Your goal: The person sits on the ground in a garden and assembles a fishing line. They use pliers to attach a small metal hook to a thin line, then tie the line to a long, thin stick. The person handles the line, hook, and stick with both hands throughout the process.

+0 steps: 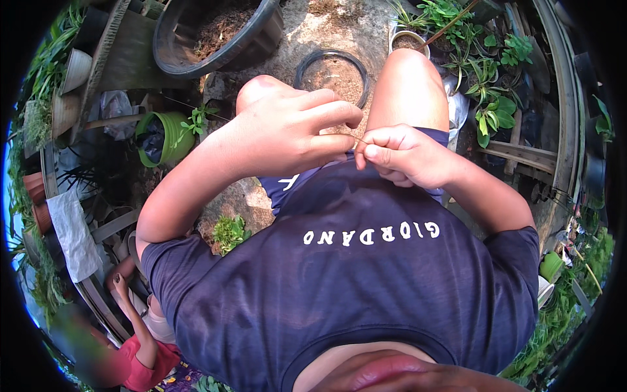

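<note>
Both my hands meet in front of my lap, between my bent knees. My right hand (408, 155) is closed, thumb and forefinger pinching a thin brown strand (358, 138). From there the strand runs to my left hand (297, 127), whose curled fingers close around its other end. Whether the strand is a dry stem or a wire, I cannot tell. The inner side of my left fingers is hidden. Beyond the hands, a black ring-shaped coil (300, 73) lies on the ground between my knees.
A large black tub (271, 36) with soil stands ahead on the left. Left of my forearm is a lime-green pot (175, 137). Potted leafy plants (499, 117) and wooden rails (522, 154) line the right. A person in red (153, 356) is at the lower left.
</note>
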{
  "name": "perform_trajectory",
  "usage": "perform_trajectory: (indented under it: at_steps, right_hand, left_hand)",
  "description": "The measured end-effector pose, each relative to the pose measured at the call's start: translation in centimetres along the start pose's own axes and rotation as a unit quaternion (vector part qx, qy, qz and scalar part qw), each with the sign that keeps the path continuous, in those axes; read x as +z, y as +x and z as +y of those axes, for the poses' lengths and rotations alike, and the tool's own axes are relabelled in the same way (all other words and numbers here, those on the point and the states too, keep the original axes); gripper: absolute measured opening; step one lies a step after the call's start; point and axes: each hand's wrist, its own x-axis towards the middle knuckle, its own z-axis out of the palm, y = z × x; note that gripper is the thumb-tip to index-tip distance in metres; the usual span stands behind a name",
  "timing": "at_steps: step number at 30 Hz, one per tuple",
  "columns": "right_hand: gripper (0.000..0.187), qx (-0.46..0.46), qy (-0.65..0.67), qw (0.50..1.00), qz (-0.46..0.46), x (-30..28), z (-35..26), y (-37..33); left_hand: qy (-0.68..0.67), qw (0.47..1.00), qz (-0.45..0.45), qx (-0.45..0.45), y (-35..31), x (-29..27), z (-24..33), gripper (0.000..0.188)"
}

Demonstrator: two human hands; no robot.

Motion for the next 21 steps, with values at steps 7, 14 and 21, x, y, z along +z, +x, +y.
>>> perform_trajectory:
  at_steps: [7,14,21]
  right_hand:
    - [0.024,0.117,0.188,0.968,-0.117,-1.0,-0.1,-0.2]
    - [0.027,0.130,0.271,0.926,-0.230,-1.3,1.6,0.3]
    - [0.025,0.104,0.274,0.925,-0.242,-1.2,2.6,-0.3]
  left_hand:
    - [-0.039,0.984,0.117,0.124,0.5,0.0,-0.8,0.028]
    - [-0.084,0.974,0.072,0.199,1.7,0.7,0.1,0.041]
    - [-0.139,0.979,0.009,0.149,2.4,0.9,1.5,0.047]
